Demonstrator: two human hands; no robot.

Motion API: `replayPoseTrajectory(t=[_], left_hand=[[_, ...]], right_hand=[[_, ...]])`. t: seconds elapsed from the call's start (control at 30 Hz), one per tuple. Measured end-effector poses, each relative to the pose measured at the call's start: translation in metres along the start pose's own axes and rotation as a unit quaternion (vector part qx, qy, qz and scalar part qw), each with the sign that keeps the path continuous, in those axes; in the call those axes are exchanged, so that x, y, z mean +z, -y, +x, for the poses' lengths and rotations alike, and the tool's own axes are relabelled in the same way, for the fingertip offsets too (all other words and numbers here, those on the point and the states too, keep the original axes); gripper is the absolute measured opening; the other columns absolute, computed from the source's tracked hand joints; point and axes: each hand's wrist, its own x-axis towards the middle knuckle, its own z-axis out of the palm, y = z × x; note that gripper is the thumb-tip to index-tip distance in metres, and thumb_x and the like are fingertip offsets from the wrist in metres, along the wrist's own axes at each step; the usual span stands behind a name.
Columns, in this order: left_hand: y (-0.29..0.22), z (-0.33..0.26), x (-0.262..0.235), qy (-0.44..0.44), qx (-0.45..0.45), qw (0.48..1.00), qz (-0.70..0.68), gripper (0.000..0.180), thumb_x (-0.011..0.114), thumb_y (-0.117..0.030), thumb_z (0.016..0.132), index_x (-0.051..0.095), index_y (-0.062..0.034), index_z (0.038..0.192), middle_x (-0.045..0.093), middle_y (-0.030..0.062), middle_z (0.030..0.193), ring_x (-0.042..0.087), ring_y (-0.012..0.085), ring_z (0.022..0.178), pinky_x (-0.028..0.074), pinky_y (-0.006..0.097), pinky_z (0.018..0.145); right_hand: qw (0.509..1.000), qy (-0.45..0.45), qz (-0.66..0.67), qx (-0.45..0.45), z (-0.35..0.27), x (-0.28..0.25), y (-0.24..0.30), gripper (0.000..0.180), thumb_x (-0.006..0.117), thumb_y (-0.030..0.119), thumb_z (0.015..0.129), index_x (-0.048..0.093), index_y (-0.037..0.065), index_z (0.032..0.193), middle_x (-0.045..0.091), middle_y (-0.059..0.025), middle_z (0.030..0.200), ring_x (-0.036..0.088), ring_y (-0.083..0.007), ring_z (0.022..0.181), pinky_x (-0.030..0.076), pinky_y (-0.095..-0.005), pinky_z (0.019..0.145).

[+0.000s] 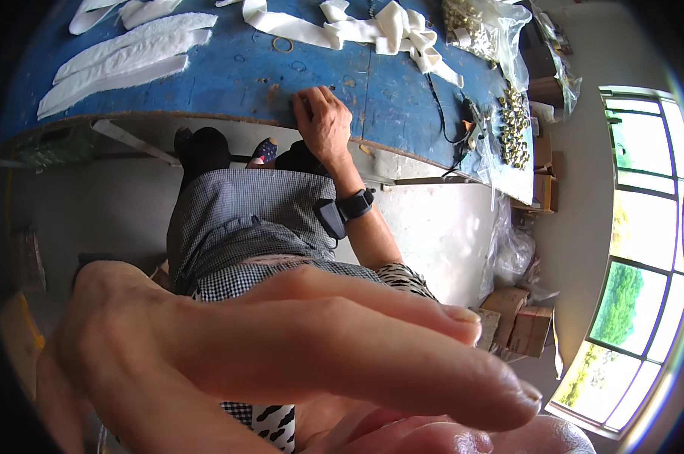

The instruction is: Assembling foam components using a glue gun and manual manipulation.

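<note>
My left hand point(281, 340) fills the foreground, very close to the camera. Its fingers stretch out toward the right with nothing seen in them, so it is open. My right hand point(325, 125) rests on the front edge of the blue table point(243, 87). Its fingers are loosely curled down against the tabletop, and no object shows in them. A black strap with a dark device point(345, 210) is around the right wrist. Beyond the right hand lies a tan ring-shaped band point(282, 45). Farther back is a crumpled length of white fabric strip point(391, 29).
White fabric strips point(126, 57) lie at the table's left. At the right are a clear bag of small metal parts point(482, 30), a loose pile of brass-coloured parts point(514, 129) and a black cord point(440, 113). Cardboard boxes point(527, 329) stand on the floor near the windows point(629, 227).
</note>
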Motion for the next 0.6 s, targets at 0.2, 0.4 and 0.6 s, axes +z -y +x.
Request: replayPoseTrajectory(t=[0.2, 0.4, 0.6], left_hand=[[-0.005, 0.000, -0.001, -0.004, 0.004, 1.000, 0.006, 0.044, 0.040, -0.053, 0.090, 0.054, -0.0118, 0.088, 0.051, 0.0202, 0.114, 0.053, 0.0291, 0.102, 0.044, 0.045, 0.088], [-0.019, 0.003, -0.011, -0.108, 0.013, 0.994, 0.017, 0.043, 0.040, -0.051, 0.091, 0.054, -0.0107, 0.087, 0.054, 0.0202, 0.111, 0.056, 0.0283, 0.099, 0.045, 0.045, 0.087], [-0.001, 0.006, -0.013, -0.167, 0.118, 0.978, -0.031, 0.049, 0.044, -0.055, 0.087, 0.054, -0.0069, 0.091, 0.050, 0.0238, 0.115, 0.054, 0.0317, 0.102, 0.044, 0.049, 0.086]], right_hand=[[1.000, -0.007, 0.009, -0.006, 0.000, 0.000, 0.001, 0.011, 0.064, 0.014, 0.081, 0.057, 0.006, 0.079, 0.055, -0.0092, 0.071, 0.059, -0.0283, 0.065, 0.047, -0.0369, 0.058], [1.000, -0.011, 0.021, -0.002, 0.001, 0.001, -0.001, 0.010, 0.064, 0.013, 0.081, 0.057, 0.007, 0.078, 0.055, -0.0098, 0.071, 0.059, -0.0295, 0.066, 0.047, -0.0379, 0.058], [0.999, -0.025, 0.011, -0.021, 0.001, 0.003, 0.000, 0.008, 0.065, 0.013, 0.081, 0.059, 0.008, 0.078, 0.058, -0.0094, 0.074, 0.059, -0.0303, 0.065, 0.047, -0.0385, 0.057]])
